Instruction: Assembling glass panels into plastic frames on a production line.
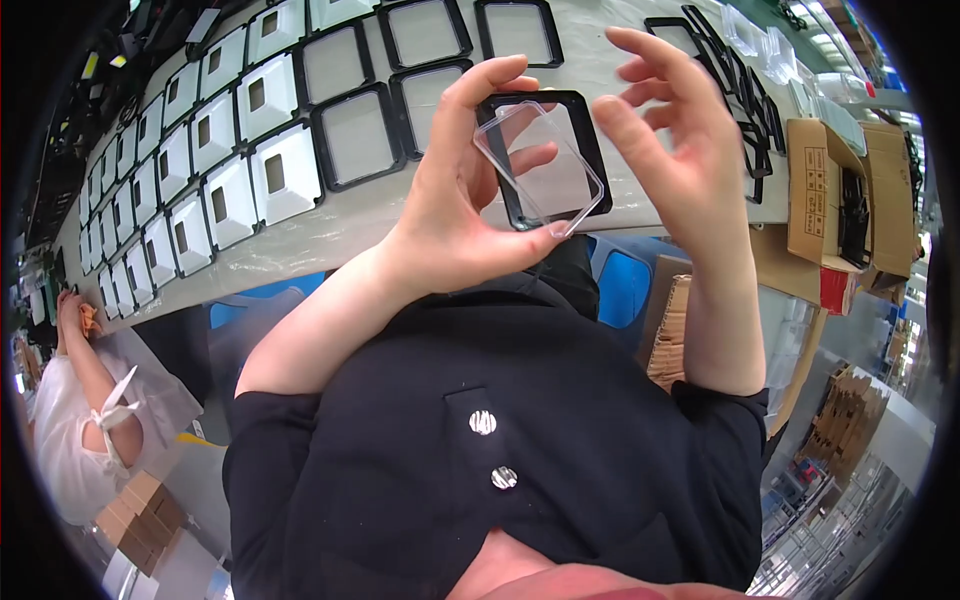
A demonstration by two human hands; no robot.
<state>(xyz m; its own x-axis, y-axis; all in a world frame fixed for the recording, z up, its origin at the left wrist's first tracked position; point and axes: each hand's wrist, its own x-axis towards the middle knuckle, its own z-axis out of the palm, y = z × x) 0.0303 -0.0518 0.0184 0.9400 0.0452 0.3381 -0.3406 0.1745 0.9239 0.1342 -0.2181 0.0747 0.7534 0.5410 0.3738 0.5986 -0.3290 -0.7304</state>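
My left hand pinches a clear square plastic panel by its edges, with the thumb at the lower corner and the fingers over the top. The panel is tilted above a black square frame that lies on the table. My right hand hovers just right of the panel with its fingers spread and holds nothing. Its fingertips are close to the panel's right edge but apart from it.
Rows of black frames and white square housings cover the long table. More black frames are stacked at the right, next to an open cardboard box. Another person in white sits at the left. Blue stools show below the table.
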